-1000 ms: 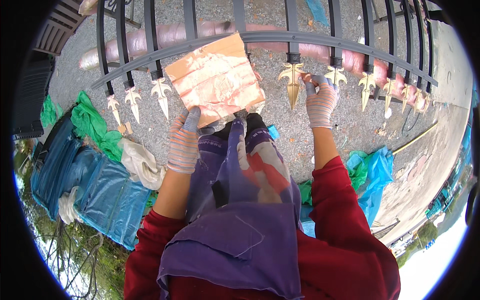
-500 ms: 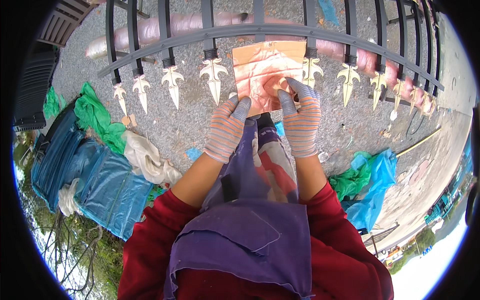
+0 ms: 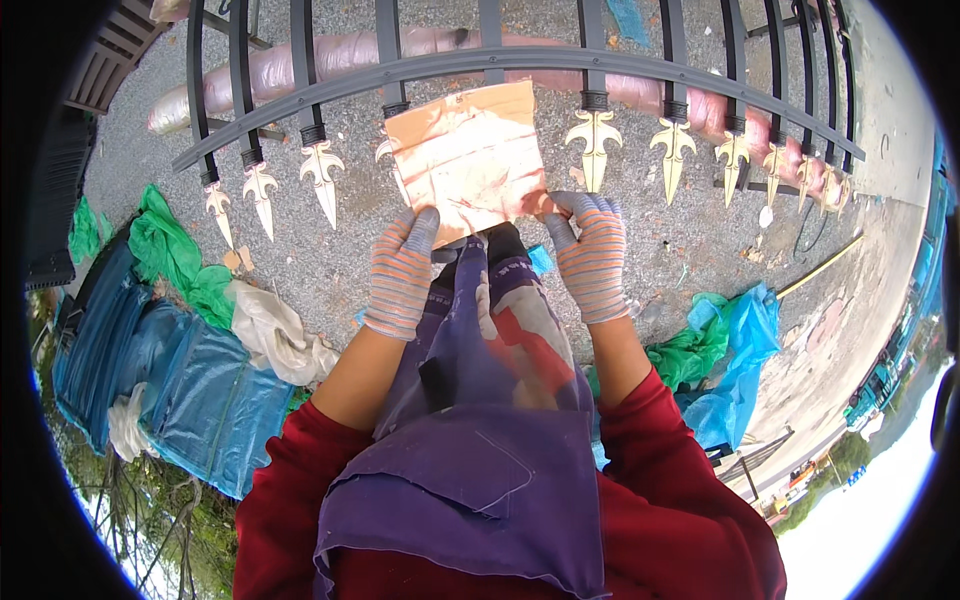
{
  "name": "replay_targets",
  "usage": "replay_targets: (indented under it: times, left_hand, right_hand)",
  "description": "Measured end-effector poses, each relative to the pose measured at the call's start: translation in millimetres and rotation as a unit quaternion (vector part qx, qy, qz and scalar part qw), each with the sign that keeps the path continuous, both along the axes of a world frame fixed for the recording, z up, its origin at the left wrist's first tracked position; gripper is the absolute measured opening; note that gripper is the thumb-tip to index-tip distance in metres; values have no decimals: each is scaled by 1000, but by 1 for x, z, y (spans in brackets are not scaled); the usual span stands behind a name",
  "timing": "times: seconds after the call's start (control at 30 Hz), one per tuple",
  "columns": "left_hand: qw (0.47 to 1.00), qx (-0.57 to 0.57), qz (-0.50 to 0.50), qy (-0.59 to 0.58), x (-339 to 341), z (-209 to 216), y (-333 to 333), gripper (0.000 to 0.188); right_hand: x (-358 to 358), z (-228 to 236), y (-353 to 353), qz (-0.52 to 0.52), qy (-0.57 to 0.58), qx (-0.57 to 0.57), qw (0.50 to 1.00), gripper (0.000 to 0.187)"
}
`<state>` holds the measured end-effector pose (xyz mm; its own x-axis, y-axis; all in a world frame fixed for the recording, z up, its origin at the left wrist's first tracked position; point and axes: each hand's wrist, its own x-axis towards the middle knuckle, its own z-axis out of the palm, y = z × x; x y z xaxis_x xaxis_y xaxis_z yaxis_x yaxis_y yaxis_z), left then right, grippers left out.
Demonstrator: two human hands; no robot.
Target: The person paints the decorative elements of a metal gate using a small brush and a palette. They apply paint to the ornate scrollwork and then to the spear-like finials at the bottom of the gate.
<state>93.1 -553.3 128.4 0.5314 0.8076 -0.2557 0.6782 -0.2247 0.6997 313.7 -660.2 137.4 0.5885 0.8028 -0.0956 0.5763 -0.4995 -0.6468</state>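
A creased, copper-coloured sheet (image 3: 468,150) with a bright sheen is stretched between my two hands, in front of the dark metal fence panel (image 3: 440,66). My left hand (image 3: 400,275), in a striped grey and orange glove, pinches its lower left corner. At the lower right corner, my right hand (image 3: 592,258) in a matching glove grips the edge between thumb and fingers. The sheet covers most of one pale gold spear-shaped finial. Another finial (image 3: 594,150) shows just right of the sheet, and several more tip the other bars.
Pink wrapped rolls (image 3: 640,95) lie under the fence bars on rough grey ground. Blue-wrapped bundles (image 3: 215,385) and a green plastic sheet (image 3: 170,240) are at the left. Blue plastic (image 3: 740,345) lies at the right, near a thin yellow stick (image 3: 820,268).
My right hand has moved from the sheet's face to its lower right corner. The sheet has shifted left and is spread flatter, covering a different finial.
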Motion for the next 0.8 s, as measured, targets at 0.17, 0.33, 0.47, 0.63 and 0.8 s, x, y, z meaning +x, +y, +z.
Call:
replay_targets:
  times: [0.17, 0.33, 0.47, 0.63, 0.8]
  left_hand:
    - [987, -118, 85, -68, -38, -32, 7, 24]
    - [975, -168, 116, -90, -24, -15, 15, 23]
    - [836, -374, 317, -245, 7, 14, 16, 24]
    - [855, -335, 361, -161, 14, 19, 23, 28]
    - [893, -293, 301, -158, 1, 0, 25, 27]
  right_hand:
    - [70, -43, 5, -128, -49, 9, 990, 16]
    - [70, -90, 25, -59, -142, -69, 986, 15]
    - [52, -82, 29, -1, -160, -62, 985, 14]
    - [106, -85, 10, -23, -162, -85, 983, 12]
    - [83, -79, 18, -29, -142, -71, 987, 12]
